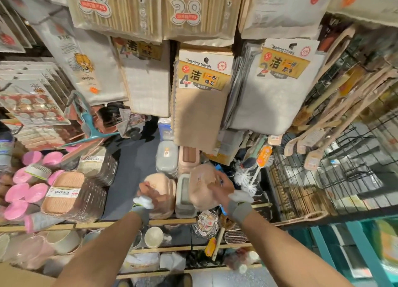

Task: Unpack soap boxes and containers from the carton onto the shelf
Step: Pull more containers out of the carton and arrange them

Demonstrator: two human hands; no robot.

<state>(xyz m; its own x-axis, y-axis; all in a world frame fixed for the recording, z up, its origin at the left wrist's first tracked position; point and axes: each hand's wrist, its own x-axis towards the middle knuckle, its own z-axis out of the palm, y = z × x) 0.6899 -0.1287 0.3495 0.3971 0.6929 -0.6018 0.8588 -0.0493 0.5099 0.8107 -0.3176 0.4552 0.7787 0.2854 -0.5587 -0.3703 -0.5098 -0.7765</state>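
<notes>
Evidently both hands are at the shelf (129, 179), each on a pinkish-tan soap holder. To place well, I'd lower the right-side container (202, 185) flat into the gap just right of the grey box (185, 197), square with the row, before releasing. The right hand (225, 188) curls its fingers round that container's right side, holding it over the shelf. The left hand (144, 193) grasps the left-side container (164, 192), which seems to rest near the front rail.
</notes>
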